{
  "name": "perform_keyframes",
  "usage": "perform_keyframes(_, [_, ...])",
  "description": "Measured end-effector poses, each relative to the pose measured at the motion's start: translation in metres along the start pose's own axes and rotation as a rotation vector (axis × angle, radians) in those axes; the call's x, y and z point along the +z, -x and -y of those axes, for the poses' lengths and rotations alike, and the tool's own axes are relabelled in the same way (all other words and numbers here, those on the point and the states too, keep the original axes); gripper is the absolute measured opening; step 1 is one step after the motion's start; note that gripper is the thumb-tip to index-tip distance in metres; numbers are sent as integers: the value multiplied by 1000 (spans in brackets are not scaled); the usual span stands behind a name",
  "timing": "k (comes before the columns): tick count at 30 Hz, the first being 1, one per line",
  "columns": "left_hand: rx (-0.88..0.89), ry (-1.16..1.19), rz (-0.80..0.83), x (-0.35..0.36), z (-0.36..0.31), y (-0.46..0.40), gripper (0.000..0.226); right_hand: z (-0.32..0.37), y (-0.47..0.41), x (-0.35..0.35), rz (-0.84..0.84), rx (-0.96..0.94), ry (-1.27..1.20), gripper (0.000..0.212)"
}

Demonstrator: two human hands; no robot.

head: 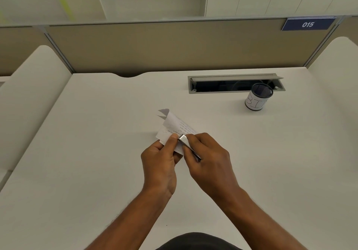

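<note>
A small folded white paper (175, 126) with printed lines is held just above the middle of the white desk (96, 152). My left hand (160, 160) pinches its near left edge between thumb and fingers. My right hand (208, 158) grips a small silver metal tool (187, 143), likely a staple remover or clip, whose tip lies on the paper's near edge beside my left thumb. The far end of the paper curls upward. The lower part of the paper is hidden behind both hands.
A black mesh cup (258, 97) with a white label reading "BIN" stands at the back right. Behind it lies an open grey cable tray (232, 84) set in the desk. Beige partition walls (155, 48) enclose the desk; a blue "015" sign (308, 24) hangs top right.
</note>
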State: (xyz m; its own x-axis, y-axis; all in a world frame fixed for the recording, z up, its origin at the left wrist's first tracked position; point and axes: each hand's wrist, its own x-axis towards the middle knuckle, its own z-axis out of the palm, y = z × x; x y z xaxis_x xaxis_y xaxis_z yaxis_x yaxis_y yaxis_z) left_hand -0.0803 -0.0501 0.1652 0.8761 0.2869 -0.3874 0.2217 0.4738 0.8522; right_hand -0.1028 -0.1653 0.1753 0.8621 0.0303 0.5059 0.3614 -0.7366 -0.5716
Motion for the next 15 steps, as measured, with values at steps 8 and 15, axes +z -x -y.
perform_keyframes(8, [42, -46, 26, 2, 7, 8, 14, 2, -2, 4, -27, 159, -82, 15])
perform_keyframes(15, [70, -59, -2, 2, 4, 3, 18, -4, 0, 5, 46, 292, -242, 12])
